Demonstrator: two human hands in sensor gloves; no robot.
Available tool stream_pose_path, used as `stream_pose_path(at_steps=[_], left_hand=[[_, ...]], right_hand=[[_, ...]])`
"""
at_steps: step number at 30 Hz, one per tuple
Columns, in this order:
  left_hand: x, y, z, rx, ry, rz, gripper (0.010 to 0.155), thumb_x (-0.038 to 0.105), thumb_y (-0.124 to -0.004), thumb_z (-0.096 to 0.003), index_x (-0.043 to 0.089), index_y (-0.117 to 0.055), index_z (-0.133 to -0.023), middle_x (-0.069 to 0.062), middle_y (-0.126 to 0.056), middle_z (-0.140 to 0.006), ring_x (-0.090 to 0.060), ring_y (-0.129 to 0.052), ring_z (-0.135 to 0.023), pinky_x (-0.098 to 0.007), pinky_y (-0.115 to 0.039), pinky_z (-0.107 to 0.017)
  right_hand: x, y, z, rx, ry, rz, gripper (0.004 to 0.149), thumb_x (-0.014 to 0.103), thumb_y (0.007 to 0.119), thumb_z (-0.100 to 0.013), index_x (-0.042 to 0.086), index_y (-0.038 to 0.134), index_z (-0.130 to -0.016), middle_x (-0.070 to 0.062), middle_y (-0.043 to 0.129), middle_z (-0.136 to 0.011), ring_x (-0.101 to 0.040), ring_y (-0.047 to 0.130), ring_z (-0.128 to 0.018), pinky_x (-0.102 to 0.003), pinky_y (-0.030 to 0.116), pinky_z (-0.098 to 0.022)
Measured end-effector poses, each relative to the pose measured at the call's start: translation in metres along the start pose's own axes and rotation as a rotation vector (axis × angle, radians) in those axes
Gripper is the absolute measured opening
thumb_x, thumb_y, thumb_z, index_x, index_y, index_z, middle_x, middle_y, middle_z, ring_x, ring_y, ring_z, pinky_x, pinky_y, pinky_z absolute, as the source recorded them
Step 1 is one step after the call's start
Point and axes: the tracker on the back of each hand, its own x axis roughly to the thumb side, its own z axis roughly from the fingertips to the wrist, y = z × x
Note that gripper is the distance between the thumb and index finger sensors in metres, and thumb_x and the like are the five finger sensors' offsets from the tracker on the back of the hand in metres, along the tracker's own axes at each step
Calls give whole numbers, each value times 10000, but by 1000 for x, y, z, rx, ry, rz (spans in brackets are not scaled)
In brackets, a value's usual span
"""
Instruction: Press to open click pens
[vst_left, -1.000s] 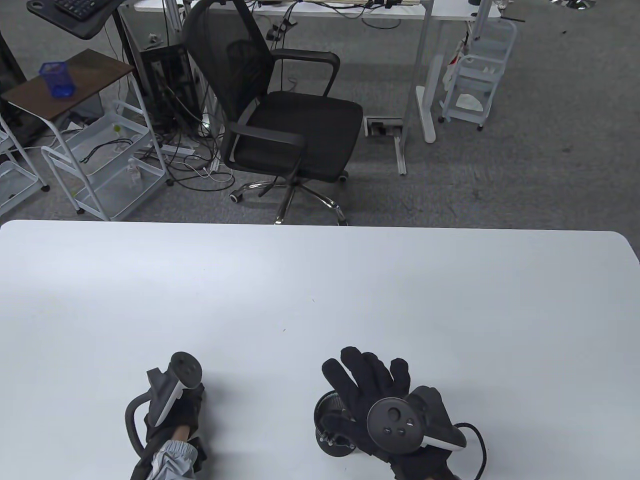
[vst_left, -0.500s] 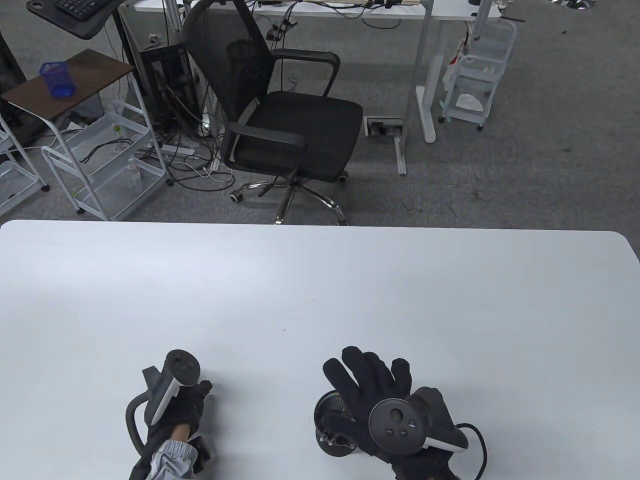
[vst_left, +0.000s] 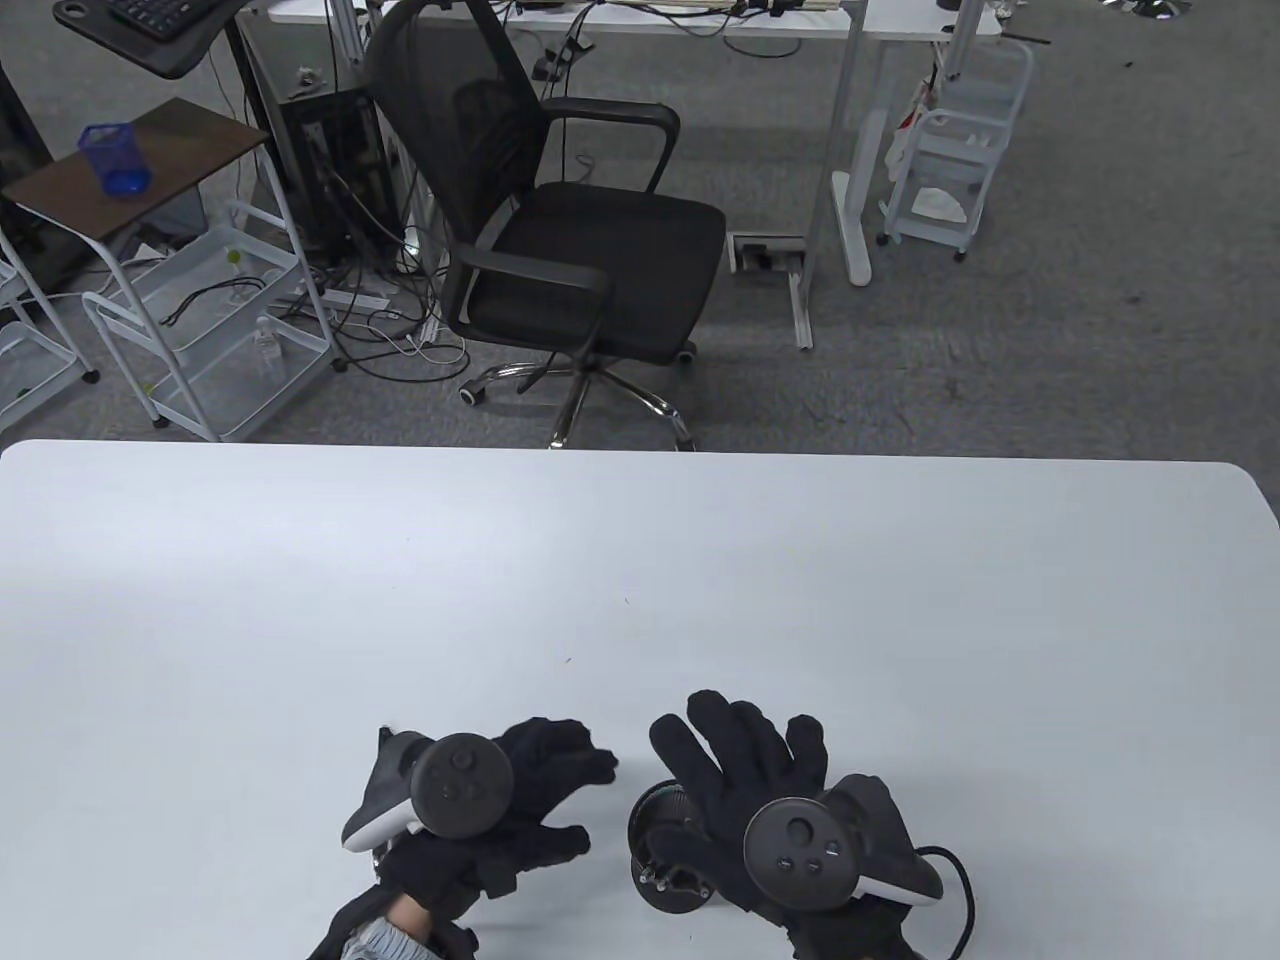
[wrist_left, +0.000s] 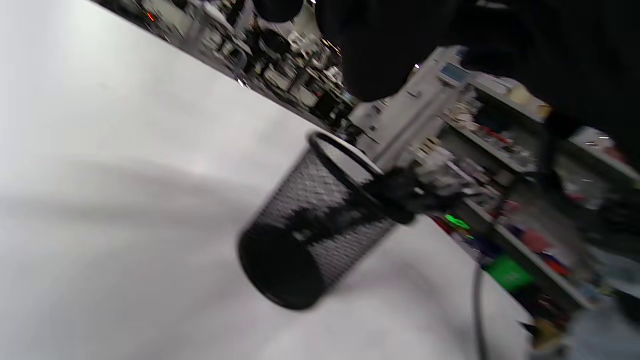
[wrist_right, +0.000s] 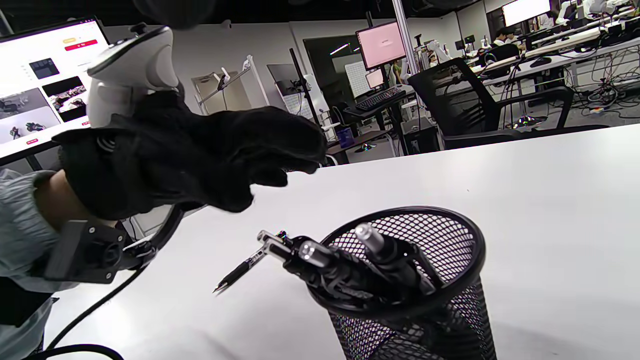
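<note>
Black mesh cup (wrist_right: 425, 300) holds several click pens (wrist_right: 345, 267), tops up

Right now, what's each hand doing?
Left hand: open, holding nothing.
Right hand: open, fingers spread above the pen cup, holding nothing.

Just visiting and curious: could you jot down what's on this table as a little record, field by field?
Surface: white table
Container: black mesh pen cup, upright
In the cup: several click pens, leaning on the rim
Loose item: one pen lying on the table beside the cup
Left hand: gloved, fingers spread, holding nothing, near the cup
Right hand: gloved, fingers spread above the cup, holding nothing
Beyond the table: black office chair
</note>
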Motion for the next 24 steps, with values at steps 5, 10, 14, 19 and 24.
stream_pose_path(at_steps=[5,10,14,19,24], left_hand=[[5,-21,-16,-112,-45,-7,640,382,-849,-636,341,-545,-1197,-104,-232,-1293,-454,-137,-1166,-702,-182,-790],[8,-33,-23,-129,-50,-30,619,392,-837,-642,353,-565,-1196,-100,-180,-1291,-448,-71,-1158,-702,-140,-782],[11,-39,-27,-112,-61,-44,580,397,-825,-647,355,-602,-1180,-103,-187,-1288,-444,-63,-1158,-702,-131,-781],[10,-43,-29,-101,-55,-60,554,399,-819,-647,340,-643,-1169,-99,-197,-1287,-439,-61,-1158,-702,-127,-780],[9,-44,-30,-83,-55,-60,531,397,-814,-648,340,-672,-1156,-97,-213,-1287,-436,-69,-1161,-702,-129,-780]], right_hand=[[1,0,0,1,-3,3,765,508,580,-656,109,287,-1240,-356,188,-1260,-664,307,-1078,-863,138,-630],[0,0,1,1,-1,3,769,509,582,-655,108,287,-1241,-357,187,-1259,-666,305,-1077,-863,138,-630],[1,0,1,0,-2,4,768,509,582,-655,109,287,-1240,-357,187,-1260,-665,307,-1077,-863,138,-630],[1,-1,1,1,-3,4,768,508,582,-655,107,288,-1240,-356,189,-1260,-666,306,-1077,-862,137,-630],[1,-1,1,-1,-3,2,767,509,583,-655,109,288,-1240,-357,188,-1259,-664,305,-1078,-863,138,-629]])
